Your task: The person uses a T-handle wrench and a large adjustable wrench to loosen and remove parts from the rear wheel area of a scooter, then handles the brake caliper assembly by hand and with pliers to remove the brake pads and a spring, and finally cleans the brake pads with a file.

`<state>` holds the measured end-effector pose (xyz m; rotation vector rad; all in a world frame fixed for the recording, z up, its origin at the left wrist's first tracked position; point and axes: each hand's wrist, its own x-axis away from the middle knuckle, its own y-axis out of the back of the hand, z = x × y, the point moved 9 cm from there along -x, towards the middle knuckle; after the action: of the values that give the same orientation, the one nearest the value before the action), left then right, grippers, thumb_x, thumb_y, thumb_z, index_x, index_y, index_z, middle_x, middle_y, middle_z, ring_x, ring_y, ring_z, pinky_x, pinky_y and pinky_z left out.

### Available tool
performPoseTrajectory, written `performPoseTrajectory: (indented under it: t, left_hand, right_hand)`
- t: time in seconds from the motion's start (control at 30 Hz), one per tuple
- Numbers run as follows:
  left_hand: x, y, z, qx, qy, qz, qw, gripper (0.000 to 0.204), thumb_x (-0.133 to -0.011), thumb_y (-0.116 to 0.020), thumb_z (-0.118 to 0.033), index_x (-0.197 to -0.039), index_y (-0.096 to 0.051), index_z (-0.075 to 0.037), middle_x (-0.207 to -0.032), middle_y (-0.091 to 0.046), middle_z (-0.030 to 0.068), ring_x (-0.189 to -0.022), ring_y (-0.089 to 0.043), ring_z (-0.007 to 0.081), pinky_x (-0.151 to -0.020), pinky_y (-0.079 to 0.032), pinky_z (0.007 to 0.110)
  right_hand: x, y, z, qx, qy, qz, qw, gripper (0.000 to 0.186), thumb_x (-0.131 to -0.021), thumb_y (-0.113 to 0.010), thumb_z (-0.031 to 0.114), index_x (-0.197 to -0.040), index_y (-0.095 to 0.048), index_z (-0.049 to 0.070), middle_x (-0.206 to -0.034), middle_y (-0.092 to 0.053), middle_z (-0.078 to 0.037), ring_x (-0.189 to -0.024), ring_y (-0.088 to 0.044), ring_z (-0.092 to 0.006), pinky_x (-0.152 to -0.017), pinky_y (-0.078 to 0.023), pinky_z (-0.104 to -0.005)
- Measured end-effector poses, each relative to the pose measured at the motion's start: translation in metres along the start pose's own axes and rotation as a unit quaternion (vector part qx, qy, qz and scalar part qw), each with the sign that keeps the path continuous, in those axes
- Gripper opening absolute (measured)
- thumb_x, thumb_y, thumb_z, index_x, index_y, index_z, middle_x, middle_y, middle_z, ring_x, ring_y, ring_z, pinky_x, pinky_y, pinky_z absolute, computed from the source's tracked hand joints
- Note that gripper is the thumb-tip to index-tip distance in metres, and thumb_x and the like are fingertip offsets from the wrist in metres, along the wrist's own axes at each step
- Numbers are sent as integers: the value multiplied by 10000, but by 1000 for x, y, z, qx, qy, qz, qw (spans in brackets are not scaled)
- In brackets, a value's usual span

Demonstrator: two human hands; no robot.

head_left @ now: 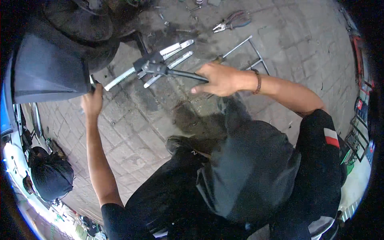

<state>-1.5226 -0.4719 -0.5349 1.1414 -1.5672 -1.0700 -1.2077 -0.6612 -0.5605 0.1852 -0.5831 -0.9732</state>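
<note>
My right hand (pixel 222 80) is closed round the black handle of a ratchet-type lever tool (pixel 154 66), held above the paved floor. The tool has a straight silver bar with teeth along one edge, a black body with a bolted pivot, and silver arms at its far end. My left hand (pixel 93 102) is at the lower right corner of a dark grey panel (pixel 52 72). Its fingers look curled, partly hidden by the panel, near a small shiny piece. What they hold cannot be made out. The toothed bar's near end points toward this hand.
Pliers (pixel 232 22) with red and blue handles lie on the grey paving (pixel 288 52) at the far side. A thin metal frame (pixel 251 50) lies near my right hand. Dark round machine parts (pixel 84 24) stand far left. A person in a black cap (pixel 52 176) is at left.
</note>
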Motion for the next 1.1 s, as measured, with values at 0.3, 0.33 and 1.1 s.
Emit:
performPoseTrajectory:
  t: [0.3, 0.33, 1.1]
  left_hand:
    - [151, -130, 109, -29, 41, 354, 934, 361, -813, -623, -289, -925, -607, 53, -807, -642, 192, -771, -650, 277, -659, -499, 408]
    - [156, -138, 118, -63, -25, 370, 926, 409, -812, -637, -311, -970, -593, 63, -874, -635, 221, -850, -634, 311, -718, -495, 412]
    - [7, 31, -94, 278, 33, -411, 868, 473, -704, -806, -226, -1007, -621, 87, -1083, -643, 154, -926, -601, 221, -839, -468, 347]
  right_hand:
    - [5, -113, -16, -25, 100, 181, 978, 369, -754, -674, 309, -696, -595, -47, -669, -593, -252, -639, -605, -390, -565, -467, -460]
    - [7, -131, -11, -46, 45, 251, 966, 341, -750, -672, 279, -687, -599, -48, -689, -601, -261, -660, -613, -393, -579, -468, -464]
    - [-266, -59, 61, -782, -52, 128, 607, 858, -766, -508, 712, -1331, -369, 83, -1236, -530, -141, -1166, -484, -302, -982, -373, -492]
